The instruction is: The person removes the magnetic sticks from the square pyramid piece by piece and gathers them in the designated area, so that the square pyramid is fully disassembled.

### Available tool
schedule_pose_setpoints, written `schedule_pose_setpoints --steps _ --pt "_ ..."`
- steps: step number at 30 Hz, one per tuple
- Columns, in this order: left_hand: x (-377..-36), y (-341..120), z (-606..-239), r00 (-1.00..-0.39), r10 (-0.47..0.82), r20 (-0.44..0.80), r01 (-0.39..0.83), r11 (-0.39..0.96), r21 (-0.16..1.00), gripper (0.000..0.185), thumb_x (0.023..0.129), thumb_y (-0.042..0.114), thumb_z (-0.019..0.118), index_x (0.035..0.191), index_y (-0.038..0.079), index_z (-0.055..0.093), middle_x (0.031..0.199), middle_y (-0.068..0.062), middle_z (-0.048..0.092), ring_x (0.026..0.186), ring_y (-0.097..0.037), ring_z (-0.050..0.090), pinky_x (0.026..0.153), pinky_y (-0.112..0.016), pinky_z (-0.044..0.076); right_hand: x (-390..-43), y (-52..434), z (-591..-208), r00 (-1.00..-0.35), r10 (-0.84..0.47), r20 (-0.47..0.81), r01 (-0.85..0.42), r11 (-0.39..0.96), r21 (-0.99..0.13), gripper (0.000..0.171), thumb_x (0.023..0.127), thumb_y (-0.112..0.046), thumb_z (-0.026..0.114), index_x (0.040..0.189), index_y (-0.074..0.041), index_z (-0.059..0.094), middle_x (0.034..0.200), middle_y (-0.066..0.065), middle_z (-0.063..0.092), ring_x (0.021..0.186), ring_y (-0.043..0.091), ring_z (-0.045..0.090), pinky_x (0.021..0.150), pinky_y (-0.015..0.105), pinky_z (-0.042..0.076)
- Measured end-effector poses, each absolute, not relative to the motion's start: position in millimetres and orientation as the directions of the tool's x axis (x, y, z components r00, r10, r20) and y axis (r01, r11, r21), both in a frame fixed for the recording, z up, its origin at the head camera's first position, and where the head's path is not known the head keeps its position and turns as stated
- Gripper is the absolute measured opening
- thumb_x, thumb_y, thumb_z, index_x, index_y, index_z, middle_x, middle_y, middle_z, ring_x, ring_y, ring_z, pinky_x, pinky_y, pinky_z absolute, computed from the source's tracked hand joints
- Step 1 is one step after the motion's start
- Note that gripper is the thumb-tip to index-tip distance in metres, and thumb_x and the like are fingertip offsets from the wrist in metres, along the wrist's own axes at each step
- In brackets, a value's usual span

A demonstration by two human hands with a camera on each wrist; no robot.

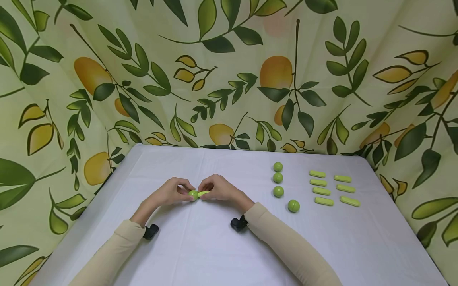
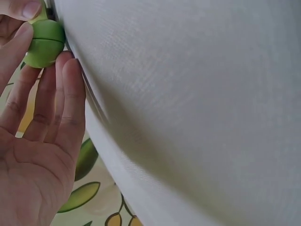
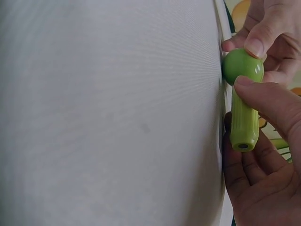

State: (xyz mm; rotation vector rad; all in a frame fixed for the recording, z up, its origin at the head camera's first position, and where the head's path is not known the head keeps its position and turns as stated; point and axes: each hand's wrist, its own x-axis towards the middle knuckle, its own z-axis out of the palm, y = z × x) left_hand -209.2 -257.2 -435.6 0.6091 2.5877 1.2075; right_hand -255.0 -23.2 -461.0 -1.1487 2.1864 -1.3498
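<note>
Between the fingers and thumb of my left hand [image 1: 171, 192] is a green ball [image 1: 193, 195] with a seam round its middle, clearest in the left wrist view on the ball [image 2: 46, 43]. My right hand [image 1: 220, 188] pinches a lighter yellow-green ribbed stick [image 1: 203, 193]. In the right wrist view the stick [image 3: 244, 123] shows a small dark hole in its near end, while its other end meets the ball [image 3: 241, 65]. Whether the two are joined or only touching, I cannot tell.
On the right of the white-covered table [image 1: 200, 246] stand several green balls [image 1: 278, 191], one nearer me than the others [image 1: 294, 205]. Farther right lie several yellow-green sticks [image 1: 321, 191] in two columns. A leaf-patterned curtain [image 1: 229, 99] hangs behind the table.
</note>
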Motion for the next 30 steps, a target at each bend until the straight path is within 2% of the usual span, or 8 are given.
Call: schedule_pose_setpoints --steps 10,15,30 --pt "-209.7 -256.4 -432.1 -0.879 0.476 -0.026 0.287 0.572 0.768 0.018 0.083 0.004 0.085 0.098 0.001 0.074 0.094 -0.003 0.071 0.085 -0.021 0.068 0.077 -0.031 0.057 -256.4 -23.1 -456.5 -0.61 -0.786 0.1 -0.452 0.242 -0.858 0.013 0.086 0.002 0.08 0.096 -0.004 0.076 0.085 -0.005 0.07 0.079 0.008 0.063 0.077 0.023 0.053" --pt "-210.5 -256.1 -434.0 -0.874 0.486 -0.027 0.294 0.57 0.767 0.018 0.083 0.004 0.085 0.098 0.001 0.075 0.094 -0.003 0.071 0.085 -0.021 0.068 0.077 -0.032 0.058 -258.0 -22.2 -455.6 -0.594 -0.799 0.091 -0.449 0.236 -0.862 0.012 0.086 0.004 0.079 0.095 -0.004 0.076 0.085 -0.002 0.07 0.078 0.008 0.062 0.075 0.022 0.051" --pt "-207.2 -253.3 -431.9 -0.868 0.495 -0.019 0.301 0.558 0.774 0.019 0.083 0.006 0.085 0.099 0.001 0.075 0.095 -0.005 0.071 0.084 -0.022 0.069 0.075 -0.03 0.058 -261.8 -18.7 -453.3 -0.554 -0.829 0.079 -0.446 0.216 -0.868 0.011 0.088 0.003 0.077 0.098 -0.002 0.076 0.092 0.002 0.073 0.084 0.008 0.062 0.082 0.023 0.051"
